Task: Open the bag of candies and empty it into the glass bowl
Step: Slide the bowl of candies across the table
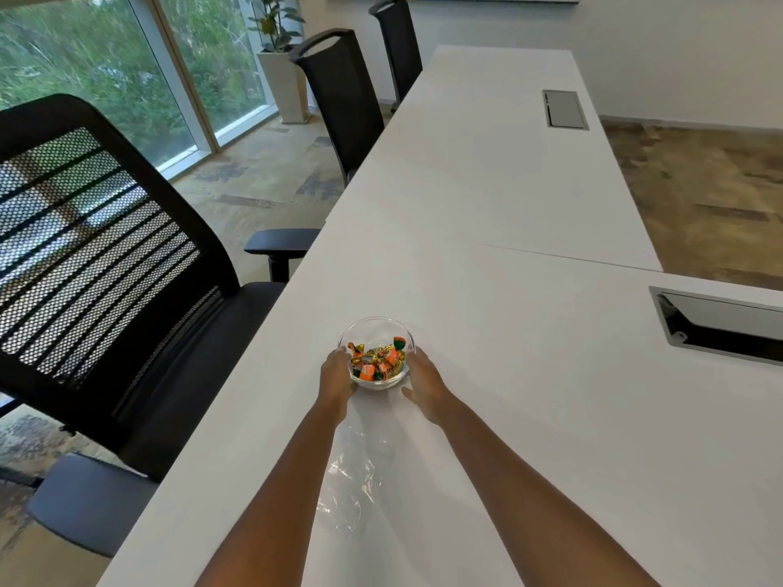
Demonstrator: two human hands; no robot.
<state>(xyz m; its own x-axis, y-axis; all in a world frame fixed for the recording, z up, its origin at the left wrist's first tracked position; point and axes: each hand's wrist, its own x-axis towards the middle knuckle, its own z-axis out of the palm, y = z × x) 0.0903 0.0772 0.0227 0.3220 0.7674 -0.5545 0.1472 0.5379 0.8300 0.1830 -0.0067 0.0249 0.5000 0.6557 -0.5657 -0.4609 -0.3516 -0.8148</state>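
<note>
A small glass bowl [373, 328] stands on the white table [508, 374] and holds several orange, green and gold wrapped candies [379, 361]. My left hand [337, 374] cups the bowl's left side. On the bowl's right side my right hand [423, 381] rests against it, thumb spread out toward me. A clear, flat plastic bag [351, 476] lies on the table between my forearms, nearer to me than the bowl. It looks empty.
A black mesh office chair [106, 269] stands close at the table's left edge, and two more chairs [339, 99] stand farther along. Two metal cable hatches [720, 328] [565, 109] are set into the tabletop on the right.
</note>
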